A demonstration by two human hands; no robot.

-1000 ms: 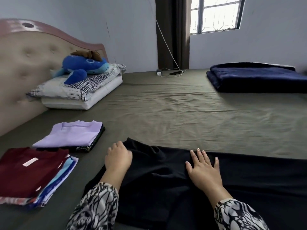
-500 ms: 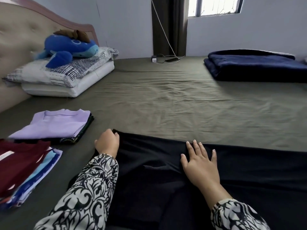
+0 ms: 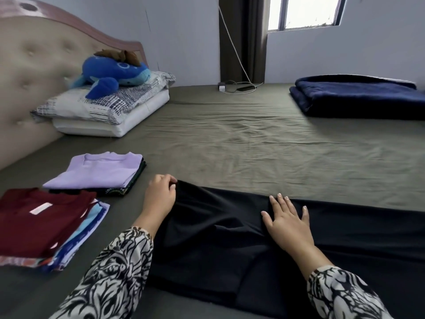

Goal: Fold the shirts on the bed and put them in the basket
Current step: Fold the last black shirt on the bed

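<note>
The black shirt [image 3: 230, 238] is spread flat on the olive bed sheet [image 3: 230, 139], at the near edge of the bed, and runs out of view to the right. Its far left corner is pinched by the left hand [image 3: 161, 196], fingers curled round the fabric edge. The right hand [image 3: 287, 222] is laid flat on the cloth near the middle, fingers straight and slightly spread, pressing it down. The fabric is judged to be light, thin and limp: soft creases are seen beside the pressing hand, so no shape will be held unsupported. Hold is best taken at corners and hems, with one palm kept as an anchor while a fold is drawn over. Two stacks of folded shirts, one topped by a lilac shirt [image 3: 99, 169] and one by a maroon shirt [image 3: 39, 219], lie to the left. No basket is visible.
</note>
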